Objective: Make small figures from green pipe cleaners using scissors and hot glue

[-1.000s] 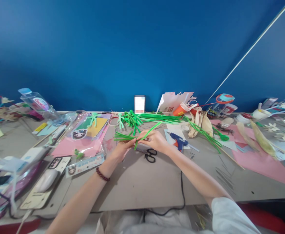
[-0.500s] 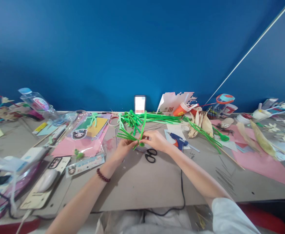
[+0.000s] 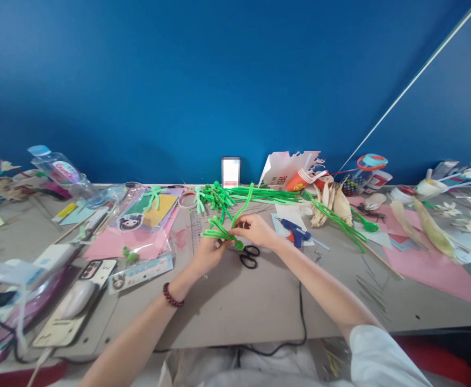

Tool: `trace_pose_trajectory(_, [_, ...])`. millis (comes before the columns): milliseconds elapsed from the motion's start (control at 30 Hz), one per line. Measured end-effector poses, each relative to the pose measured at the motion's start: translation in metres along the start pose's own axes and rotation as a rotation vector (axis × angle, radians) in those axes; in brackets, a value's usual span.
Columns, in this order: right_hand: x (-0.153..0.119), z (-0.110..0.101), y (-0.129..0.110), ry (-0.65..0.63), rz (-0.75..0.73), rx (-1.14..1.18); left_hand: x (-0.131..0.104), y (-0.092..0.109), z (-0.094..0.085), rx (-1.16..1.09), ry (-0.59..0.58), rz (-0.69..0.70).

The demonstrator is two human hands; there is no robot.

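A bunch of green pipe cleaners is held between my two hands above the middle of the table. My left hand is closed around its lower part, with stems fanning out to the left and a round green end showing on the right. My right hand pinches the bunch from the other side, where one longer stem stands up to the right. Black-handled scissors lie just below my right hand, their blades partly hidden. Behind the hands sits a heap of twisted green pipe cleaners.
Straight green pipe cleaners lie at the back, near a propped phone. A blue glue gun rests to the right, dried husks beyond it. Pink paper and plastic sleeves, a white mouse and a bottle are on the left.
The bunch has turned in my hands, so its long stem leans further right and the round end shows more. My left hand has shifted slightly to the right and down.
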State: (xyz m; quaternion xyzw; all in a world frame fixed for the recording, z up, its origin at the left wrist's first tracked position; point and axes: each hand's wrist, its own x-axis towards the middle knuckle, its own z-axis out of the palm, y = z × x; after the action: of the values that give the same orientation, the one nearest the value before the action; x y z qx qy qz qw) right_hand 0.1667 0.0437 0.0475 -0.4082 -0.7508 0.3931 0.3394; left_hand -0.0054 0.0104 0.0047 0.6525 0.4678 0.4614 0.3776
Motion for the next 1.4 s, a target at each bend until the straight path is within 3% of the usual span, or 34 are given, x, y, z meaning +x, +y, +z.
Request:
trace_pose_trajectory(167, [0.004,-0.003,0.006,-0.185,0.386,0.516,-0.002,0.004,0.0,0.066,-0.045,0.099])
trace_pose_trajectory(300, [0.008,-0.005,0.018,-0.232,0.506,0.702,-0.003,0.001,0.0,0.187,-0.044,0.174])
trace_pose_trajectory(467, [0.009,-0.002,0.023,-0.174,0.438,0.564,-0.003,0.001,-0.001,0.132,0.055,0.178])
trace_pose_trajectory(633, [0.006,0.001,0.013,-0.052,0.313,0.418,0.002,0.001,-0.007,0.034,0.166,-0.056])
trace_pose_trajectory(733, [0.003,0.003,0.005,0.026,0.186,0.285,0.006,-0.001,-0.009,-0.051,0.221,-0.143])
trace_pose_trajectory(900, [-0.005,0.004,-0.01,0.102,-0.107,-0.021,0.008,-0.003,-0.01,-0.046,0.267,-0.133])
trace_pose_trajectory(1033, [-0.01,0.006,-0.013,0.063,-0.317,-0.225,0.006,-0.007,-0.008,0.081,0.26,0.001])
trace_pose_trajectory(1167, [-0.011,0.005,-0.013,0.043,-0.436,-0.385,0.004,-0.015,-0.008,0.28,0.19,0.275])
trace_pose_trajectory(1267, [-0.01,0.0,-0.015,0.063,-0.43,-0.399,0.002,-0.016,-0.009,0.444,0.068,0.493])
trace_pose_trajectory(1400, [-0.004,-0.008,-0.007,0.115,-0.268,-0.266,-0.001,-0.007,-0.012,0.509,-0.03,0.634])
